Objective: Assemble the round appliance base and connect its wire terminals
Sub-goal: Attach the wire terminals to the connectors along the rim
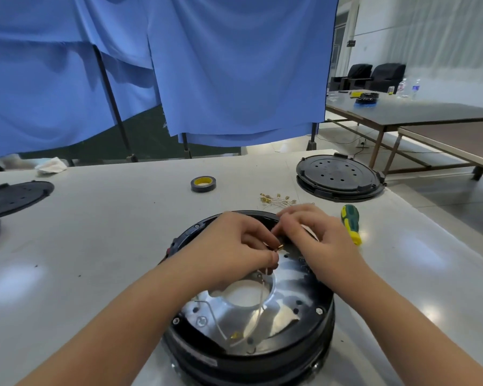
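Wire connection is under way: the left hand (243,246) pinches a brass terminal (279,248) at the round appliance base's (313,338) twelve o'clock. The right hand's (313,232) curled fingers meet it; their grip can't be told. Next, seat the terminal squarely.

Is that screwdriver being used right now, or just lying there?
Lying idle. The screwdriver rests flat on the table, beside the right hand, untouched.

Both forearms bare to the frame edge; left grip (234,246) and right grip (315,235) ungloved

base (248,316) centre of table (109,246) | tape roll (203,183) behind | screwdriver (351,223) right | spare terminals (276,199) behind
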Demonstrator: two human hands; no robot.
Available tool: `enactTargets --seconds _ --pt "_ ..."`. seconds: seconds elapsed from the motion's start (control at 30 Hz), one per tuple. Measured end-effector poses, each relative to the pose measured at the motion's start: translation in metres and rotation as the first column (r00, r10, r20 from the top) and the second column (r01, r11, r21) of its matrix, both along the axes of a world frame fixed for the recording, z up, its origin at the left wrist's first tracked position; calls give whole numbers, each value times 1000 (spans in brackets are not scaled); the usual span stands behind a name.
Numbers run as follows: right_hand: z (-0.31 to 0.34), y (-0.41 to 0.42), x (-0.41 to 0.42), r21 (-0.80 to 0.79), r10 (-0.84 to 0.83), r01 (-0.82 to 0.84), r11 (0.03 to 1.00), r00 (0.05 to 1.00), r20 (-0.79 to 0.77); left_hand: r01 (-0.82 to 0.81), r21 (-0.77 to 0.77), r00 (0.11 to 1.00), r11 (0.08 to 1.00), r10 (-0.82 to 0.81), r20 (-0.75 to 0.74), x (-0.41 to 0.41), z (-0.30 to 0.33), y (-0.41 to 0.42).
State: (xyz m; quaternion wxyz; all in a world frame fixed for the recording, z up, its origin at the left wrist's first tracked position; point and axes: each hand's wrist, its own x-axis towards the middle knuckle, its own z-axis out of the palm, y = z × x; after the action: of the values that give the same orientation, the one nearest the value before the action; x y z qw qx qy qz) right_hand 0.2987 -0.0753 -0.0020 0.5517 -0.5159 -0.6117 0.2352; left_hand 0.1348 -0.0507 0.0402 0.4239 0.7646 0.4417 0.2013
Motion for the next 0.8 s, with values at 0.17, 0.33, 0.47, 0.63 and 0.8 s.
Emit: enactTargets --seconds 0.17,0.33,0.47,0.63,0.8 --pt "-4 2 2 -134 -125 92 987 956 -267 87 -82 995 993 -90 -31 14 -8 1" --pt "-6 3 3 -139 -109 75 987 960 -256 108 -127 989 986 -119 -85 24 -17 6" --pt "-8 4 4 -137 -111 80 987 966 -234 124 -179 984 976 -144 -108 25 -21 11" --pt "-8 5 4 -134 -108 78 988 967 -229 129 -77 982 989 -138 -127 28 -24 13" --pt "-8 5 4 -124 -108 83 989 972 -210 130 -22 984 991 -132 -116 30 -26 12"
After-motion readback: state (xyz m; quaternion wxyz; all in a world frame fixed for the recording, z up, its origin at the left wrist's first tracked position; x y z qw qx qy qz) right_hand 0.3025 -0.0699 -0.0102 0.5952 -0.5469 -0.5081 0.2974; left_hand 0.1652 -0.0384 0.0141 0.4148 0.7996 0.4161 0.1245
